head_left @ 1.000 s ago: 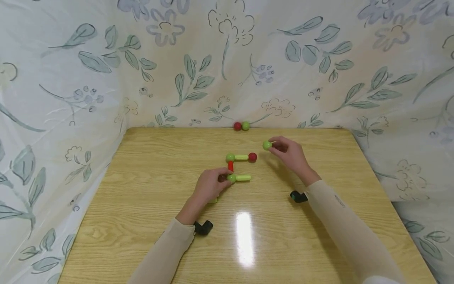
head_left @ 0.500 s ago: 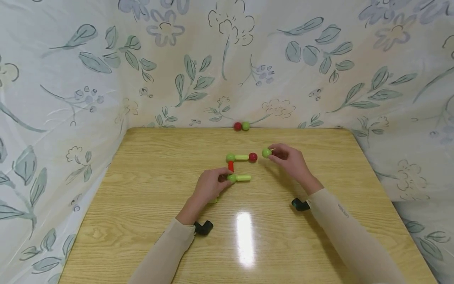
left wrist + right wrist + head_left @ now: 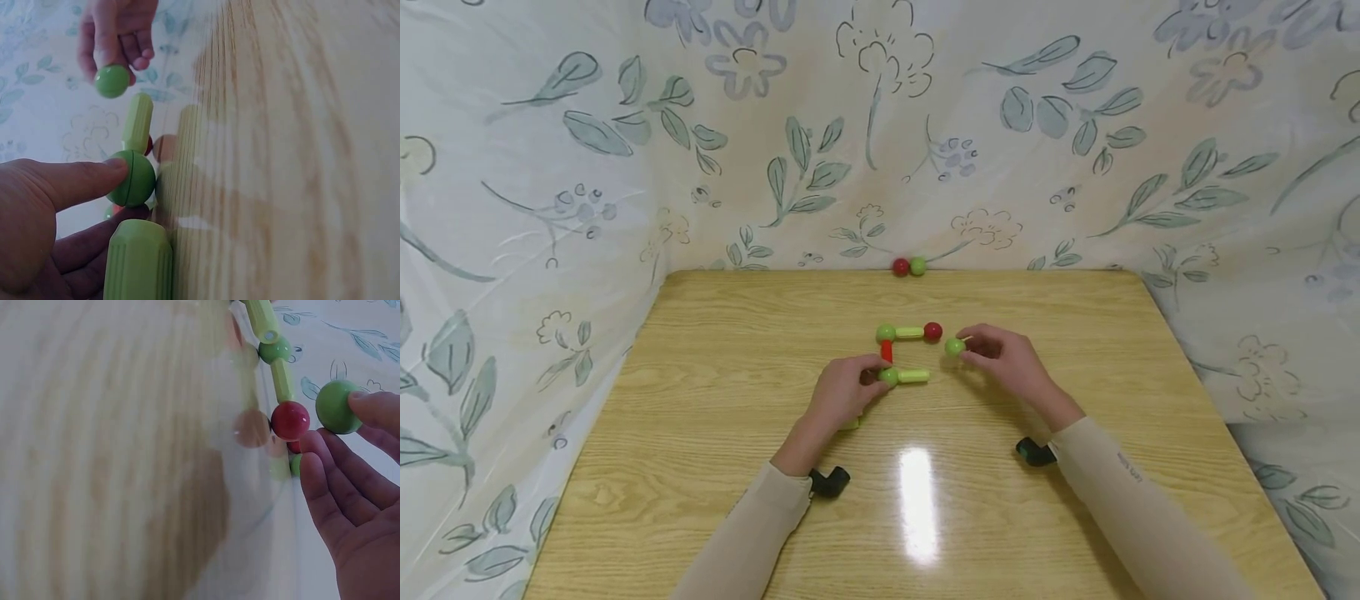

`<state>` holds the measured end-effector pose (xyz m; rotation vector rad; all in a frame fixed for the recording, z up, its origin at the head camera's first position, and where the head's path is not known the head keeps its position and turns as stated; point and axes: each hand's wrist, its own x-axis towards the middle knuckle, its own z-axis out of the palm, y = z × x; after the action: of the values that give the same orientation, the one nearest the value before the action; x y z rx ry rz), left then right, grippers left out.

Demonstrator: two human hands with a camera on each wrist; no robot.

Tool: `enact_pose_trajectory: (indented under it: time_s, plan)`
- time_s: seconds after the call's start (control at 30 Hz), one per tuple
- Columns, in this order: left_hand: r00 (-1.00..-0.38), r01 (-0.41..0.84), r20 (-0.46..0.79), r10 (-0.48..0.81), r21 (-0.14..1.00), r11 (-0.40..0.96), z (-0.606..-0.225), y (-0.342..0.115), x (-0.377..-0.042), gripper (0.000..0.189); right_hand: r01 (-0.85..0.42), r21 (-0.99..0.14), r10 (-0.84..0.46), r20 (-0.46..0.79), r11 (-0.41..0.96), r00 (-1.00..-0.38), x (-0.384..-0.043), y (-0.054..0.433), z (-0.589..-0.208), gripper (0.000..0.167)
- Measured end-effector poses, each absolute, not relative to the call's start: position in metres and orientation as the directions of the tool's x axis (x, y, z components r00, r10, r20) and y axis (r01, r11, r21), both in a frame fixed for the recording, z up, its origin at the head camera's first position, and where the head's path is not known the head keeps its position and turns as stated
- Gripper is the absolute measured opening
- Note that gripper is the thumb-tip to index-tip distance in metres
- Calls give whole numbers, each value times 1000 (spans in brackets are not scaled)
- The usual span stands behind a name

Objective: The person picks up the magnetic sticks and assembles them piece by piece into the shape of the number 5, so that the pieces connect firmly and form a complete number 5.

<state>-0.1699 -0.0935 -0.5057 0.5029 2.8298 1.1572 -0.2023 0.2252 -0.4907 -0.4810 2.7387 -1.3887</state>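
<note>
My left hand (image 3: pixel 846 390) pinches a green ball (image 3: pixel 132 179) at the corner of a ball-and-rod figure on the table. From that ball a yellow-green rod (image 3: pixel 913 377) points right, its far end bare. A red rod (image 3: pixel 887 352) runs back from it to another green ball (image 3: pixel 886 333), where a second yellow-green rod (image 3: pixel 909 332) leads to a red ball (image 3: pixel 932 332). My right hand (image 3: pixel 1006 363) holds a loose green ball (image 3: pixel 337 407) between thumb and fingers, above the table, just right of the front rod's bare end.
A red ball (image 3: pixel 901 267) and a green ball (image 3: pixel 918 267) sit side by side at the table's back edge, against the floral cloth (image 3: pixel 805 167). Another yellow-green rod (image 3: pixel 139 262) lies near my left wrist. Dark wrist cameras jut out below both hands.
My right hand has come toward me and slightly left with the green ball, down toward the front rod's end. The left hand keeps its place on its ball.
</note>
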Motion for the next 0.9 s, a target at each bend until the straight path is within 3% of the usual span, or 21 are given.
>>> enact_pose_trajectory:
  time_s: [0.9]
  plan:
    - [-951,264,72,302,700,664,-504,-94,-170,26,-271,-776,-381,42,570,-924,-191,213,-506,24]
